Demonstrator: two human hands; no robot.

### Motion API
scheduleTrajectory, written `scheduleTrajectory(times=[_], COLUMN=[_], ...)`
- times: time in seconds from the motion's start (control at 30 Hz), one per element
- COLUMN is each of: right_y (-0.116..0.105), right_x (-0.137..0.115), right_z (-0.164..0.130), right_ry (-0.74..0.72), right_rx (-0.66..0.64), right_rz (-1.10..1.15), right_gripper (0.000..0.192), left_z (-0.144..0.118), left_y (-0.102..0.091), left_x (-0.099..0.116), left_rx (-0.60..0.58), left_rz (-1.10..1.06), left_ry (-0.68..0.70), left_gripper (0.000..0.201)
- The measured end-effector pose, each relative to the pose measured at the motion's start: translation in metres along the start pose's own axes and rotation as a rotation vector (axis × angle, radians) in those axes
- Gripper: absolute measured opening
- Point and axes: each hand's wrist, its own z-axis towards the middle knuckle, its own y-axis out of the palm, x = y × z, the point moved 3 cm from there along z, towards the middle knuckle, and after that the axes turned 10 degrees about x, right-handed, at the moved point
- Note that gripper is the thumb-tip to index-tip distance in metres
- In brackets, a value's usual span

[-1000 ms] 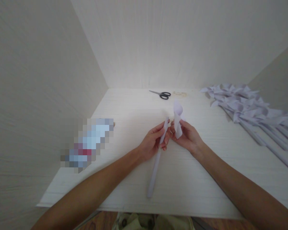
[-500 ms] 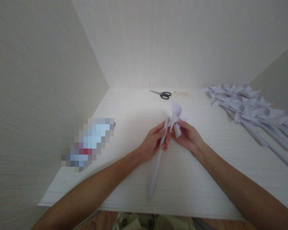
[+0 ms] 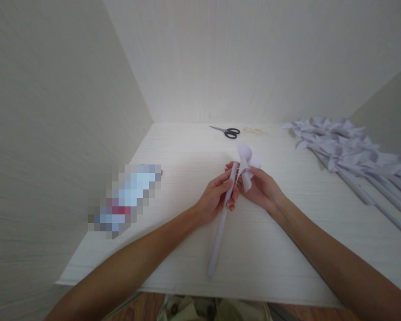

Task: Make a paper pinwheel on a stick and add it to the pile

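My left hand (image 3: 215,196) is closed around a white rolled-paper stick (image 3: 218,238), which slants down toward the front edge of the table. Close against the stick's upper end is a white paper pinwheel head (image 3: 245,167) with curled blades. My right hand (image 3: 262,187) grips this head from behind and the right, its fingers partly hidden by the blades. Some right fingertips show beyond the top of the stick. A thin light strand or pin seems to lie between head and stick, too small to make out.
Black-handled scissors (image 3: 230,132) lie at the back of the white table (image 3: 173,147). Several finished-looking paper pinwheels (image 3: 347,151) are piled at the right. A blurred-out, phone-like object (image 3: 133,191) lies at the left. Pale walls (image 3: 220,62) enclose the table's back and sides.
My right fingers have reached round behind the top of the stick, and their tips now show there. The pinwheel head stays near the stick. My left hand keeps its hold.
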Motion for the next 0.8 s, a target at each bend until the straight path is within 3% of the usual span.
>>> scheduleTrajectory(times=[0.13, 0.33, 0.53, 0.8], right_y=[0.0016, -0.0002, 0.002, 0.0035], right_x=[0.0004, 0.0006, 0.0023, 0.0012], right_z=[-0.0016, -0.0004, -0.0017, -0.0038], right_ry=[0.035, 0.015, 0.043, 0.047], right_rx=[-0.055, -0.001, -0.067, -0.09], right_rz=[-0.018, -0.009, -0.056, -0.105], right_gripper=[0.024, 0.02, 0.022, 0.027], left_z=[0.0006, 0.0002, -0.0005, 0.0009], left_y=[-0.0003, -0.0007, 0.0, -0.0014], left_x=[-0.001, -0.0015, -0.0018, -0.0053], left_rx=[-0.007, -0.014, -0.008, 0.008], left_rz=[0.0, 0.003, 0.017, 0.094], left_ry=[0.001, -0.001, -0.004, 0.067], left_gripper=[0.046, 0.043, 0.04, 0.035])
